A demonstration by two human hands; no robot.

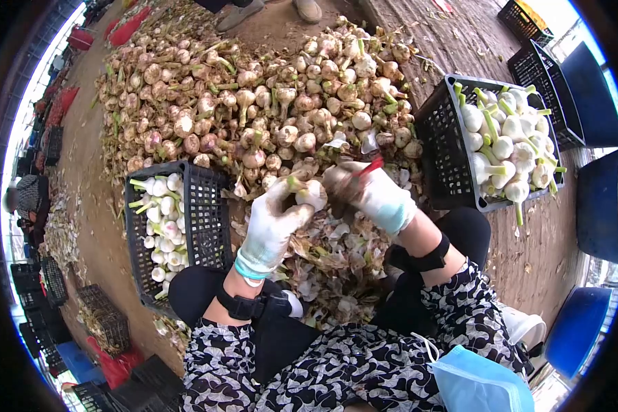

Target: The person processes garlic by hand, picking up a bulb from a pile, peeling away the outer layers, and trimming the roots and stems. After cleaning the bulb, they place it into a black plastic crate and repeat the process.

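My left hand [269,226], in a soiled white glove, is closed around a garlic bulb [312,195] whose pale side faces right. Just right of the bulb, my gloved right hand [384,200] is closed on a small red-handled tool [369,167]; its working end cannot be made out. The fingertips of this hand look brown with dirt. Beyond both hands spreads a large heap of unpeeled garlic [254,103] with stems and roots. Loose garlic skins [336,261] lie below the hands, between my knees.
A black crate [209,213] of small cleaned bulbs stands at left. At right, another black crate [446,161] is piled with larger white garlic. Blue bins [587,326] line the far right. Another person [33,199] sits at far left; someone's shoes [309,9] show beyond the heap.
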